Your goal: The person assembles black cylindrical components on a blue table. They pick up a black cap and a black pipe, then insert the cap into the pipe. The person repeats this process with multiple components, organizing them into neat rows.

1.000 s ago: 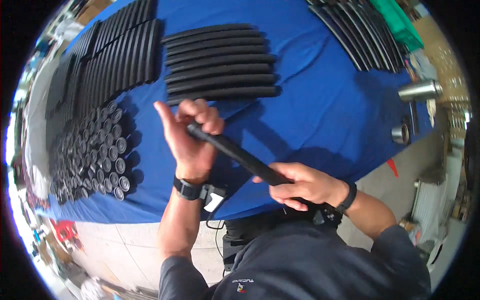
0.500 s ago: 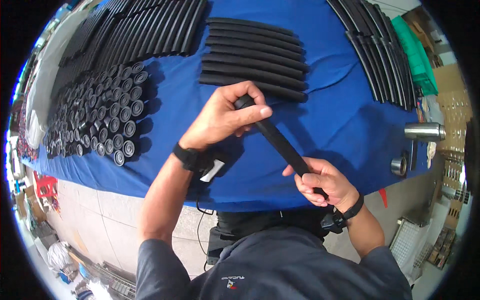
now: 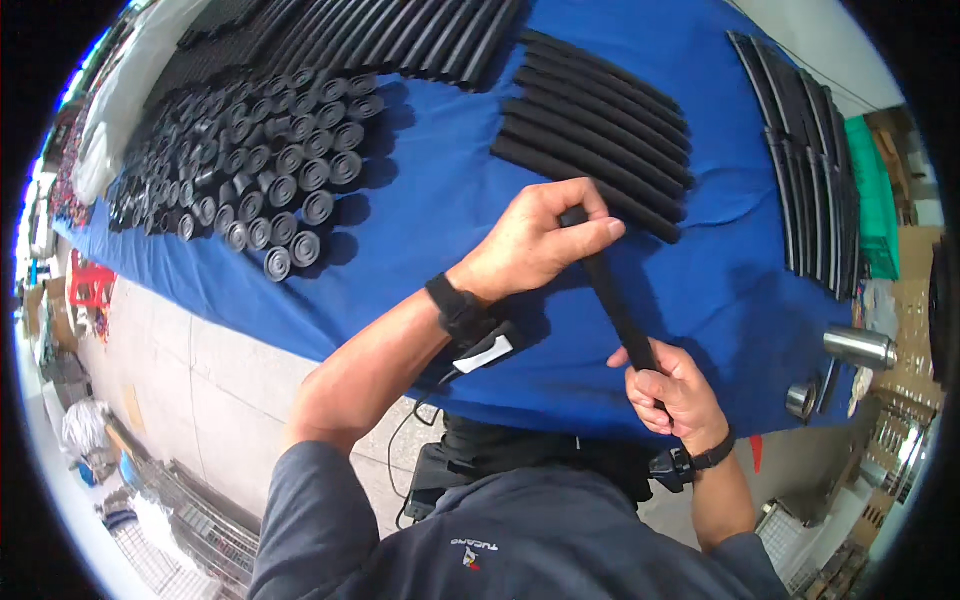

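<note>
A slim black tube [image 3: 618,300] slants over the blue cloth between my two hands. At its far end, my left hand [image 3: 545,240] is closed, with thumb and fingers pinched round the tip. Lower down, my right hand [image 3: 675,390] wraps its fingers about the near end, which it partly hides. Just beyond my left hand lies a row of similar black tubes [image 3: 600,130], set side by side. To the left stand many black round stepped caps [image 3: 315,207], grouped closely together.
The blue cloth [image 3: 440,200] covers the table. More black tubes [image 3: 420,40] lie at the far left, and a further batch [image 3: 800,150] at the right beside a green bin [image 3: 875,200]. A shiny metal cylinder [image 3: 860,346] and a tape roll [image 3: 800,400] sit near the right edge.
My view has turned, so the table things appear shifted to the right and tilted. Both hands keep their hold on the tube, which now stands a little steeper in view.
</note>
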Demonstrator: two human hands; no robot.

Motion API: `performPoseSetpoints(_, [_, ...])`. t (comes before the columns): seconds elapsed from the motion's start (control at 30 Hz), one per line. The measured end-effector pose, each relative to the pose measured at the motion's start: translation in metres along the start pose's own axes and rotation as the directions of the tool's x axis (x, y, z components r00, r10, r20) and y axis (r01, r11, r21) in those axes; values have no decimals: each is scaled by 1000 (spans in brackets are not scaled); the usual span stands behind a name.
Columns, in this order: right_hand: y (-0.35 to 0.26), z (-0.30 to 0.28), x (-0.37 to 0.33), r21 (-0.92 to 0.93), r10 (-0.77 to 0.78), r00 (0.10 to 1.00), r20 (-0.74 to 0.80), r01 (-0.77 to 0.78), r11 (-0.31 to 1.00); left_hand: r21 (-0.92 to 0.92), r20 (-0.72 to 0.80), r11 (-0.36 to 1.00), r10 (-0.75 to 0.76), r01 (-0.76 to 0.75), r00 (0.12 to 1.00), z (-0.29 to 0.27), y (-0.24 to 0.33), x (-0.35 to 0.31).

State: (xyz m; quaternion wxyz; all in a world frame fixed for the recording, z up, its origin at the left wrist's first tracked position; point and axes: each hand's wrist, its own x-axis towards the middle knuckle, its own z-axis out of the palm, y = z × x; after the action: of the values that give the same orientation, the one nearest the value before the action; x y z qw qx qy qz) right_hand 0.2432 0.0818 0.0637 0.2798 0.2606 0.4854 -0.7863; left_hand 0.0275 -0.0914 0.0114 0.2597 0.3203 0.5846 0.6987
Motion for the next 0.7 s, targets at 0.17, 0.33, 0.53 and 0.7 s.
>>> performPoseSetpoints(0.17, [-2, 8, -5, -21, -18, 997, -80, 17, 1000, -73, 18, 993, -91, 92, 996, 1, 7, -3])
performPoseSetpoints(0.33, [2, 6, -5, -37, -57, 997, -59, 55, 998, -148, 7, 989, 6, -5, 1000, 1, 1, -3])
performPoseSetpoints(0.53, [1, 2, -5, -161, -196, 980, -16, 191, 968, -174, 80, 976, -117, 129, 990, -7, 18, -2])
performPoseSetpoints(0.7, [12, -3, -3, -31, -325, 945, 26, 326, 945, -181, 140, 961, -183, 207, 973, -13, 14, 0])
